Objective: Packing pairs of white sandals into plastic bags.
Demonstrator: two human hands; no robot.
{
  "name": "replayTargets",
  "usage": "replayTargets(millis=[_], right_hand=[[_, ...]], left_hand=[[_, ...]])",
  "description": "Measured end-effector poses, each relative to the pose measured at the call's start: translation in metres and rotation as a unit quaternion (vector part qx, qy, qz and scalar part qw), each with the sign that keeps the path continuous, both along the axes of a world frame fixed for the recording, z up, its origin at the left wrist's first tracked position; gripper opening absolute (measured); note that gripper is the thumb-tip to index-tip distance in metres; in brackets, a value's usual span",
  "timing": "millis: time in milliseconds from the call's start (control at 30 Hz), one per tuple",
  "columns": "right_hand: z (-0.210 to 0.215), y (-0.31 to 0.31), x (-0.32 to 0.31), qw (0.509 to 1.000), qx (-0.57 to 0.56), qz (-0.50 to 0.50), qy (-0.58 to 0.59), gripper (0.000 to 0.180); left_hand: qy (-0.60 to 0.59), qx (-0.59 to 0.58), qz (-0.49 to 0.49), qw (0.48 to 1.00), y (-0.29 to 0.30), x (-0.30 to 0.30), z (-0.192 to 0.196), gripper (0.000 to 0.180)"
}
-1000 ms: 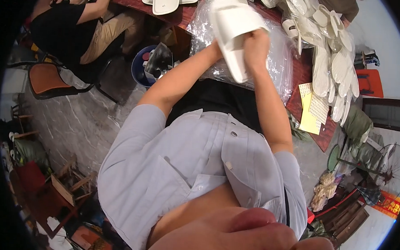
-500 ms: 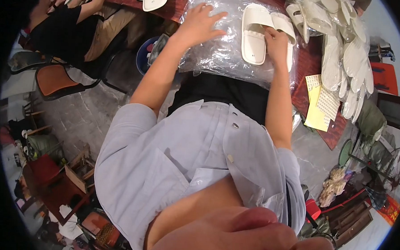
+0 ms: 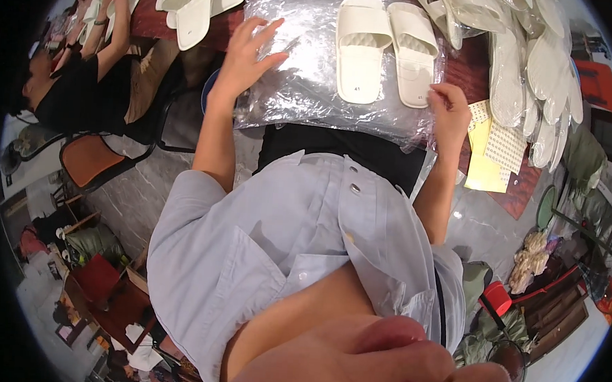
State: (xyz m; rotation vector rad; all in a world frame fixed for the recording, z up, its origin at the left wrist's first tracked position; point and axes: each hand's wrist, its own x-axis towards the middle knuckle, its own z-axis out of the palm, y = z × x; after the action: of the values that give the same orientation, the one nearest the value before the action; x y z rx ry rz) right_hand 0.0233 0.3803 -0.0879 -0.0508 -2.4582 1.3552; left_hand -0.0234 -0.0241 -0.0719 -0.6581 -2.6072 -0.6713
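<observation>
The left hand (image 3: 247,55) rests open, fingers spread, flat on the crinkled clear plastic sheet (image 3: 303,88) near its left edge, gripping nothing. The right hand (image 3: 449,108) is curled at the sheet's right edge, fingertips touching the heel of the right slipper; whether it pinches the film cannot be told. The pair of white slippers (image 3: 387,48), smooth, moulded, open-toed, lies side by side on the glossy sheet, far right of centre. Bare film lies between the hands. Stacked white insoles (image 3: 536,78) crowd the right; yellow sticker sheets (image 3: 488,154) lie near the table's edge.

a co-worker (image 3: 71,92) sits at left by an orange chair (image 3: 88,164); yellow sticker sheets (image 3: 488,154) lie beside stacked white insoles (image 3: 536,85).
</observation>
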Motion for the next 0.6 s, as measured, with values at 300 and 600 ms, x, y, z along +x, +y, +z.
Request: replayTargets(millis=[300,600], right_hand=[[-0.016,-0.008,0.012,0.989,0.117,0.084,0.014,0.011],[-0.008,-0.007,0.012,0.992,0.058,0.103,-0.049,0.015]], left_hand=[[-0.338,0.158,-0.278,0.885,0.064,0.043,0.091,0.052],[-0.581,0.109,-0.279,0.756,0.075,0.029,-0.011,0.037]])
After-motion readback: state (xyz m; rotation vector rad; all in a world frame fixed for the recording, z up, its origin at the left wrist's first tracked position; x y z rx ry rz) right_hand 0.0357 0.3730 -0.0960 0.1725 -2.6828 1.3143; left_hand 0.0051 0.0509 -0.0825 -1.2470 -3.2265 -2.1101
